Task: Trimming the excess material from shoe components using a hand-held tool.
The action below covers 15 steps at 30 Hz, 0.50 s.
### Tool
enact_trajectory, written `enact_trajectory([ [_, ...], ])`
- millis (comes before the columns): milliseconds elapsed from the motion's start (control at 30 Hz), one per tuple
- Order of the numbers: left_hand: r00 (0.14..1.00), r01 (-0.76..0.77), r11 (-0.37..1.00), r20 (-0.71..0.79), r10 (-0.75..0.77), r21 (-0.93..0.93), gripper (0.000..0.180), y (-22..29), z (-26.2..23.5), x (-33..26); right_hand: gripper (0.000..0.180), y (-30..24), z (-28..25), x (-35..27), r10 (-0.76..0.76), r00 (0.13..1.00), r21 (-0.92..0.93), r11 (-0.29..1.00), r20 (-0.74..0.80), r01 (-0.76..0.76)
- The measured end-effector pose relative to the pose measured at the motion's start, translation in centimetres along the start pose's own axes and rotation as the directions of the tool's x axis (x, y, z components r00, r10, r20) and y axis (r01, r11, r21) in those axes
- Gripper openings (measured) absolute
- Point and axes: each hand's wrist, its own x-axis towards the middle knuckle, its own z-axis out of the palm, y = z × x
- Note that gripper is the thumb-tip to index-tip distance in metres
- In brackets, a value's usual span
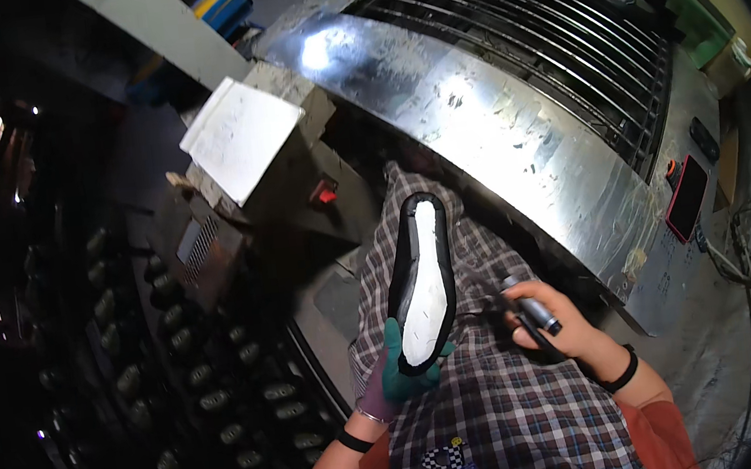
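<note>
- While I am watching from nearby, the person's left hand (402,378), in a green glove, is gripping the lower, rounded end of a shoe-shaped piece (424,284), its fingers closing around both edges.
- That piece is showing a white face inside a black rim, and it is standing out against the plaid apron (510,385), its narrower end pointing away from the person.
- To its right, apart from it, the bare right hand (571,316) is holding a grey, pen-like tool (539,311), thumb and fingers bent around it; a dark part beneath is blurring too much for me to make out.
- Black bands are circling both wrists, and orange-red sleeves are showing below.
- Ahead, a scuffed metal table (494,140) is stretching across, with a rack of bars (547,33) lying behind its edge and a red-edged phone (688,199) resting at its right.
- Over on the left, a white square panel (243,137) is catching the light, above a red knob (325,193).
</note>
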Motion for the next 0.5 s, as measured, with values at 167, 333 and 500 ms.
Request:
enact_trajectory([
  [167,0.99,-0.007,1.0,0.14,0.004,0.017,0.076,0.7,-0.8,-0.1,0.053,0.6,3.3,1.1,0.081,0.964,0.339,0.926,0.254,-0.167],
  [333,0.983,0.04,0.999,0.177,-0.045,0.034,0.076,0.3,-2.7,0.6,0.052,0.9,4.5,1.6,0.146,0.95,0.358,0.902,0.275,-0.242],
  [500,0.972,-0.103,0.961,0.232,0.042,0.256,0.069,1.5,-2.9,-0.1,0.051,1.3,4.9,2.1,0.148,0.944,0.386,0.885,0.294,-0.259],
])
